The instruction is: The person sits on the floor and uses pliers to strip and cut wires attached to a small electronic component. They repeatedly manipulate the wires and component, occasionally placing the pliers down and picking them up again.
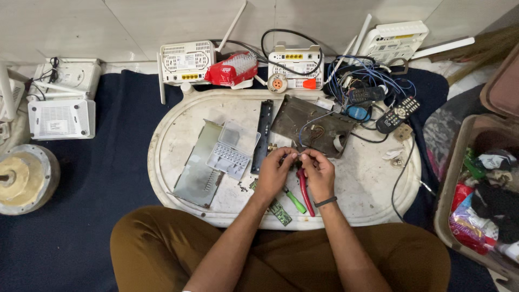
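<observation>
My left hand and my right hand meet over the middle of a white oval tray, fingertips pinched together on a thin wire that leads toward a brown metal plate. Under my right hand lie red-handled pliers and a green-handled screwdriver. A small green circuit board rests near the tray's front edge. A dark band circles my right wrist.
A grey metal cover, a clear plastic lid and a black strip lie on the tray's left. White routers line the back wall. Remote controls and tangled cables sit right. A box of clutter stands far right.
</observation>
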